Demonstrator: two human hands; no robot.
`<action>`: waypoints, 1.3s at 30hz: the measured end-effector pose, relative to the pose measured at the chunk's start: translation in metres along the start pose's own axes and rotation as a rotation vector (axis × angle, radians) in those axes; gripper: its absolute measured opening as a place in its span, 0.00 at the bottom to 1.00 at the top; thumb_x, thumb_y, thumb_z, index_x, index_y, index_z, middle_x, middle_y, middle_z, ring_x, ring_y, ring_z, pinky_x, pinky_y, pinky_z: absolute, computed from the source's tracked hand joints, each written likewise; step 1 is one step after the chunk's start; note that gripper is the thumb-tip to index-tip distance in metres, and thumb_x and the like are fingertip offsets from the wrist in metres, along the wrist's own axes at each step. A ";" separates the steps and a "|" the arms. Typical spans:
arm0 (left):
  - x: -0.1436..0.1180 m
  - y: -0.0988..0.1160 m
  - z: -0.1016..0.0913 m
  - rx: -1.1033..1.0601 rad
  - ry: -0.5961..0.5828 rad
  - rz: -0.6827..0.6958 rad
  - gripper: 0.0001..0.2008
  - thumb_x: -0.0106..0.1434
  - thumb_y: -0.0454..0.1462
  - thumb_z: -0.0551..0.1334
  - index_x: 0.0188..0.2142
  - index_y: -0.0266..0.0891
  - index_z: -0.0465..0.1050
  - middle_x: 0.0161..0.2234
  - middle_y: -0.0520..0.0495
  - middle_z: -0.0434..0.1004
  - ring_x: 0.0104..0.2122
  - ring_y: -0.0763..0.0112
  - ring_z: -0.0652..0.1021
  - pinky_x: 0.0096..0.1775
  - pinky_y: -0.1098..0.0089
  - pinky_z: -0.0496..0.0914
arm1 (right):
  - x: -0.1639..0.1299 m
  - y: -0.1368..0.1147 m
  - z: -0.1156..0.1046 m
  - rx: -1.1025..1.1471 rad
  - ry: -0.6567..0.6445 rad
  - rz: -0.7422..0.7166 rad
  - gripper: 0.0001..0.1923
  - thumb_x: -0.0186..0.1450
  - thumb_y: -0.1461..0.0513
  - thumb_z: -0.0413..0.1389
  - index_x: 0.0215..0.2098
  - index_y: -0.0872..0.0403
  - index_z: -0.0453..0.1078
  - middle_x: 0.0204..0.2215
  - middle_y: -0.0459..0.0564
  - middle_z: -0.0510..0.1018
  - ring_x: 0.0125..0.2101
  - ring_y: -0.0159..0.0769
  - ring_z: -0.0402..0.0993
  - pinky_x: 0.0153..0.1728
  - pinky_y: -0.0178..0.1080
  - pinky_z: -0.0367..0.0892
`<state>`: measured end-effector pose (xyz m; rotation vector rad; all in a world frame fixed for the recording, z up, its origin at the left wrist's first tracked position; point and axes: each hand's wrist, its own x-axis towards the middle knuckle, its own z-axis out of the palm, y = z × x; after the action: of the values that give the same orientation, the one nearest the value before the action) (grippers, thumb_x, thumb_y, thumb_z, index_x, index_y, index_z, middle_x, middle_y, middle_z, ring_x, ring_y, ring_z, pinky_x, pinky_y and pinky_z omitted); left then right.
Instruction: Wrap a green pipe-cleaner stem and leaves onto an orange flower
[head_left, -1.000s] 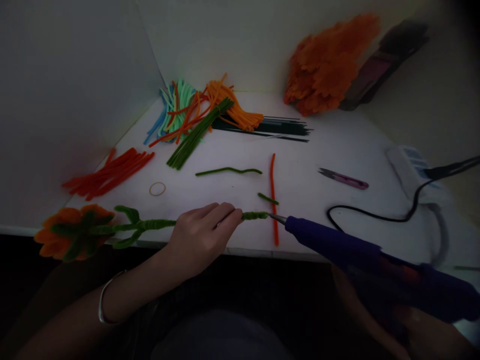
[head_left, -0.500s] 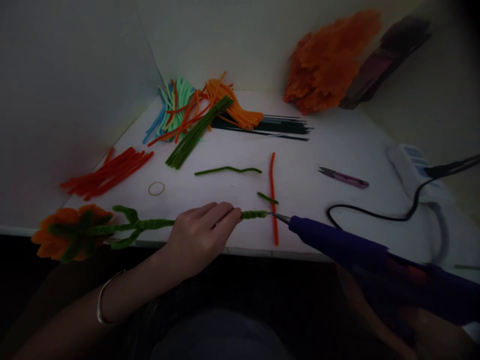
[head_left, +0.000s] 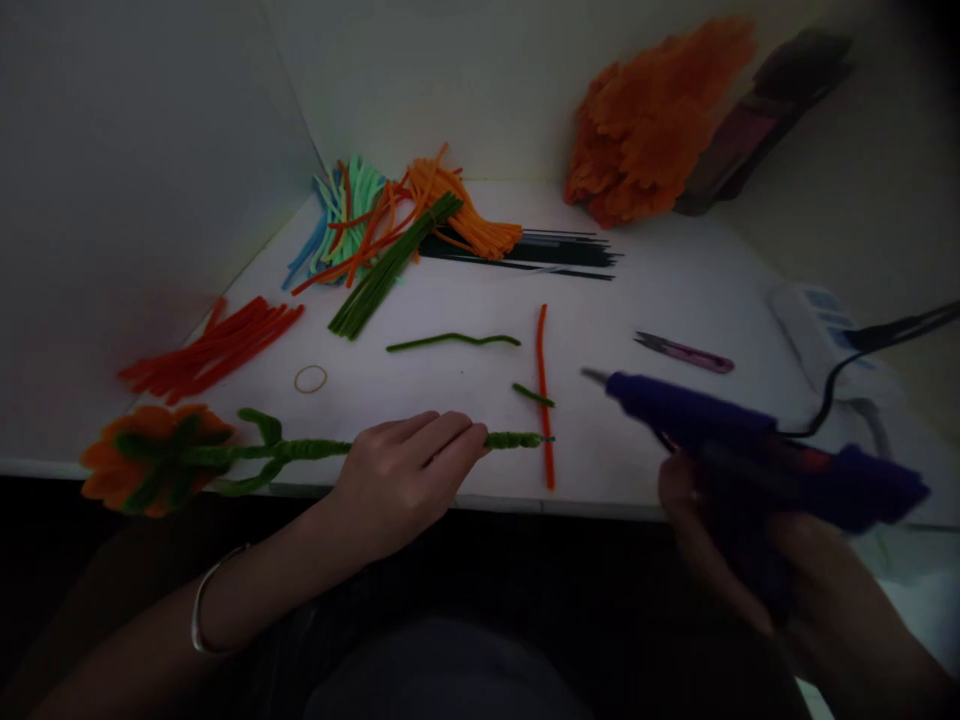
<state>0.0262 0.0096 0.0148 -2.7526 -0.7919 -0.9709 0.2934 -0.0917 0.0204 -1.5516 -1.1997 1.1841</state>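
Note:
Near the table's front edge, my left hand [head_left: 411, 480] is closed around the green stem of a pipe-cleaner flower [head_left: 311, 449]. Its orange bloom points left, with green leaves partway along the stem. The stem's bare tip lies over an orange-red pipe cleaner [head_left: 543, 345]. My right hand [head_left: 817, 590] grips a purple hot glue gun [head_left: 697, 410], its metal nozzle raised and apart from the stem. A short green piece [head_left: 532, 395] crosses the orange-red pipe cleaner. Farther back lies a longer green pipe cleaner [head_left: 454, 340].
Red pipe cleaners [head_left: 214, 348] and a rubber band [head_left: 310, 379] lie at left. Behind are green [head_left: 397, 265] and orange [head_left: 480, 225] bundles and dark stem wires [head_left: 562, 248]. Pink-handled snips [head_left: 684, 352], a white power strip [head_left: 821, 330] and orange flowers [head_left: 645, 125] are at right.
My right hand has drawn the glue gun's nozzle up and to the right, off the stem's tip. The flower has shifted slightly right in my left hand.

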 end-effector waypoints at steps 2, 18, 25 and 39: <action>0.000 0.001 0.000 -0.005 -0.018 0.004 0.05 0.59 0.32 0.60 0.37 0.34 0.68 0.32 0.49 0.77 0.29 0.73 0.76 0.30 0.73 0.71 | 0.013 -0.009 -0.003 -0.091 0.143 -0.029 0.17 0.58 0.48 0.49 0.41 0.46 0.65 0.23 0.44 0.71 0.13 0.28 0.57 0.14 0.35 0.55; 0.016 -0.003 -0.026 -0.091 -0.584 -0.209 0.08 0.66 0.36 0.47 0.40 0.40 0.63 0.34 0.50 0.72 0.32 0.70 0.74 0.31 0.71 0.65 | 0.076 0.008 -0.043 -1.446 0.398 -0.207 0.29 0.59 0.46 0.49 0.52 0.53 0.62 0.46 0.54 0.68 0.36 0.43 0.70 0.22 0.37 0.61; 0.026 -0.006 -0.032 -0.164 -0.735 -0.245 0.07 0.67 0.36 0.45 0.36 0.40 0.59 0.31 0.52 0.69 0.26 0.72 0.71 0.27 0.70 0.61 | 0.075 -0.012 -0.006 -1.280 0.239 -0.599 0.21 0.62 0.52 0.50 0.48 0.57 0.65 0.42 0.58 0.69 0.41 0.45 0.66 0.40 0.43 0.64; 0.032 -0.011 -0.028 -0.413 -0.764 -0.302 0.12 0.65 0.37 0.47 0.42 0.39 0.66 0.35 0.47 0.72 0.36 0.68 0.73 0.38 0.69 0.64 | 0.091 -0.041 0.019 -1.072 -0.044 -0.933 0.08 0.66 0.64 0.48 0.40 0.55 0.67 0.35 0.50 0.73 0.33 0.31 0.70 0.33 0.33 0.65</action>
<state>0.0266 0.0255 0.0558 -3.4751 -1.2442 -0.0491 0.2763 0.0068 0.0383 -1.2761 -2.4180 -0.1171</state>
